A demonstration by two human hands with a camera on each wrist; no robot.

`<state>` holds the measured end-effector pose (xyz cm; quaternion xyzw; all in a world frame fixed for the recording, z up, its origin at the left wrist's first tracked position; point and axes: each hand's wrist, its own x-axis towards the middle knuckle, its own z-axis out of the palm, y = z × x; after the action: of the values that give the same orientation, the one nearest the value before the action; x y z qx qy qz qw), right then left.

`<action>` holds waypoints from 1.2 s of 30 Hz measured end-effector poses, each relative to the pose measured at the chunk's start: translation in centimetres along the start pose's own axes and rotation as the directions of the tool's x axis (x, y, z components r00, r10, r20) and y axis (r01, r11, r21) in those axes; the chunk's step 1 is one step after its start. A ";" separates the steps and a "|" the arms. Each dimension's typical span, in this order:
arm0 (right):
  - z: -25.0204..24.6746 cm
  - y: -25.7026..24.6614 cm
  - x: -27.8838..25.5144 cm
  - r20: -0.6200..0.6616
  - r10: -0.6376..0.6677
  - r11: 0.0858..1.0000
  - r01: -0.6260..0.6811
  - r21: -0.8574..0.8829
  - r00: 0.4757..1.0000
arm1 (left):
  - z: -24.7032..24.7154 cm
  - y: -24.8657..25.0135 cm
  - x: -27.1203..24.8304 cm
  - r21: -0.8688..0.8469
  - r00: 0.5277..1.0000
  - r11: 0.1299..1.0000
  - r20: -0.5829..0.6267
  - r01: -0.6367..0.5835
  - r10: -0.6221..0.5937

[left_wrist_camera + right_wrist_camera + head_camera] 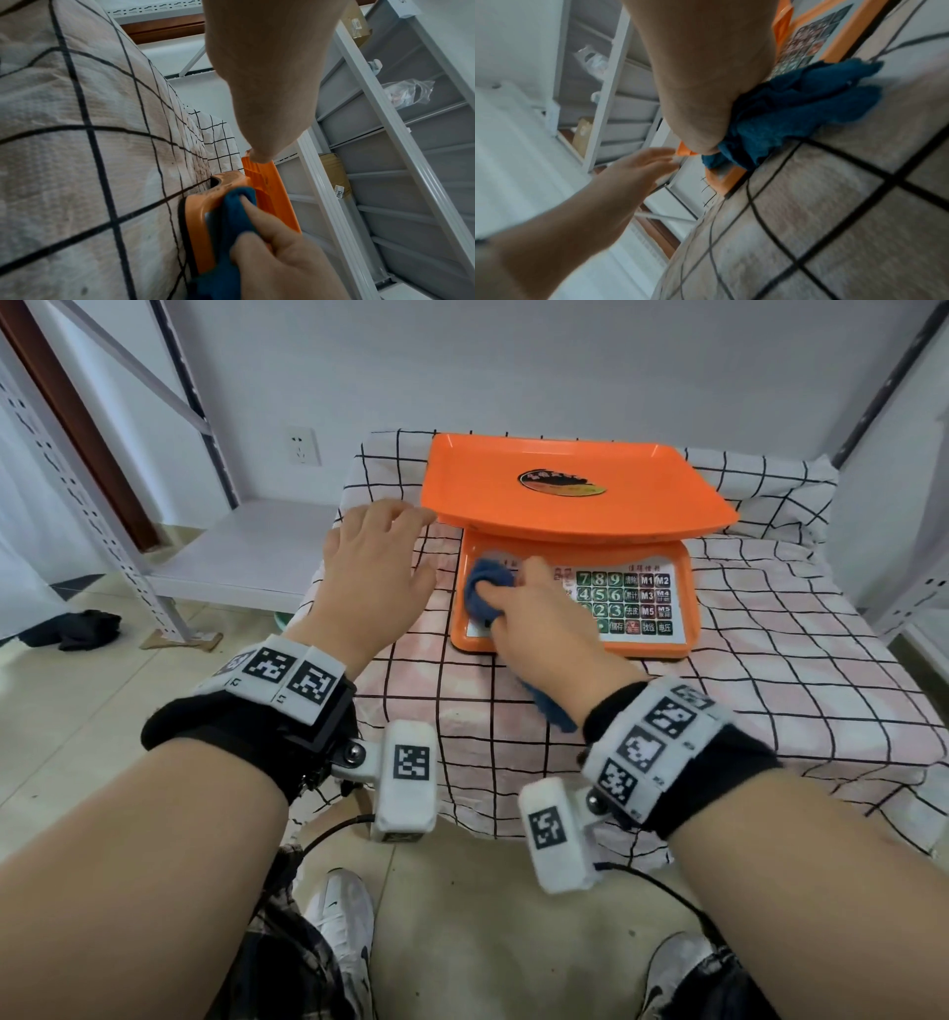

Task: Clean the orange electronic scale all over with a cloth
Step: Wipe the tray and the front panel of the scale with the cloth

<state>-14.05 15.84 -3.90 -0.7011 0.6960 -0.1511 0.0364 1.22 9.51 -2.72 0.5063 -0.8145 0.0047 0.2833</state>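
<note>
On the checked tablecloth (770, 690) stands the orange scale (575, 505). The right hand (539, 629) grips a bunched blue cloth (485, 595), pressing it on the left of the keypad panel (624, 603). The left hand (375, 567), fingers straight and holding nothing, appears to touch the tray's (513, 469) left corner; contact is unclear.

On the scale's keypad (624, 603) we read digits 789, 456, 23 and keys M1, M2, M3, M5; its Chinese labels blur
</note>
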 end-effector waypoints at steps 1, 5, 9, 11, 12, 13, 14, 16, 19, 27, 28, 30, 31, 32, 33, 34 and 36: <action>0.3 -0.4 0.0 0.009 -0.025 1.000 0.025 0.010 1.000 | 0.1 0.0 0.0 -0.001 1.000 1.000 -0.001 0.002 -0.002; -0.6 0.4 -0.7 0.144 -0.126 0.991 0.131 -0.025 0.982 | 0.3 0.2 -0.1 -0.004 1.000 1.000 -0.006 -0.002 0.002; -1.6 2.0 -0.4 -0.008 -0.005 0.998 0.005 -0.063 1.000 | 0.4 0.3 0.0 0.004 1.000 1.000 0.001 -0.008 0.008; -1.2 1.9 0.0 -0.091 0.089 0.994 -0.094 -0.052 0.992 | 0.4 0.4 0.0 -0.002 1.000 1.000 0.000 -0.010 0.010; -0.9 1.5 -0.1 -0.098 0.083 0.994 -0.089 -0.060 0.992 | 0.4 0.4 0.0 -0.003 1.000 1.000 -0.001 -0.014 0.014; -0.3 1.0 -0.2 -0.085 0.049 0.996 -0.055 -0.066 0.995 | 0.5 0.5 0.0 -0.003 1.000 1.000 -0.002 -0.021 0.021; 0.2 0.4 -0.4 -0.064 0.002 0.999 -0.006 -0.054 0.998 | 0.5 0.6 0.0 -0.003 1.000 1.000 -0.003 -0.030 0.030; 1.0 -0.3 -0.9 -0.005 -0.073 0.997 0.073 -0.027 0.997 | 0.7 0.6 0.0 0.002 0.999 0.999 -0.005 -0.041 0.041; 0.2 0.8 -1.4 0.057 -0.116 0.988 0.121 -0.099 0.992 | 0.9 0.5 -0.1 0.000 0.999 0.999 -0.015 -0.039 0.039; -2.3 7.2 -2.8 -0.178 0.256 0.951 -0.281 -0.130 0.950 | 1.1 1.7 -0.2 -0.053 0.995 0.995 -0.059 -0.080 0.077; -1.8 6.3 -2.7 -0.174 0.249 0.953 -0.273 -0.133 0.953 | 1.0 1.8 -0.2 -0.059 0.995 0.995 -0.067 -0.082 0.078; -0.9 3.5 -2.2 -0.143 0.188 0.973 -0.204 -0.108 0.972 | 0.9 2.0 -0.3 -0.059 0.993 0.994 -0.078 -0.091 0.086; -0.5 2.1 -2.0 -0.118 0.135 0.984 -0.147 -0.102 0.984 | 0.8 2.0 -0.3 -0.056 0.993 0.994 -0.080 -0.095 0.091; -0.1 0.7 -1.9 -0.086 0.073 0.991 -0.082 -0.105 0.994 | 0.7 2.0 -0.3 -0.054 0.993 0.994 -0.079 -0.097 0.092; 0.3 -0.4 -1.8 -0.056 0.012 0.993 -0.019 -0.115 0.998 | 0.7 1.9 -0.3 -0.055 0.993 0.994 -0.074 -0.093 0.089; 0.5 -1.2 -1.8 -0.027 -0.034 0.992 0.031 -0.122 0.999 | 0.7 1.8 -0.3 -0.059 0.994 0.994 -0.071 -0.088 0.084; 0.2 -1.2 -1.9 0.027 -0.080 0.988 0.083 -0.134 0.996 | 0.7 1.7 -0.3 -0.060 0.994 0.994 -0.071 -0.087 0.083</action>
<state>-12.83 17.71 -4.10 -0.7312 0.6751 -0.0976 -0.0098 -0.40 10.38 -2.98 0.4617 -0.8248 0.0085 0.3262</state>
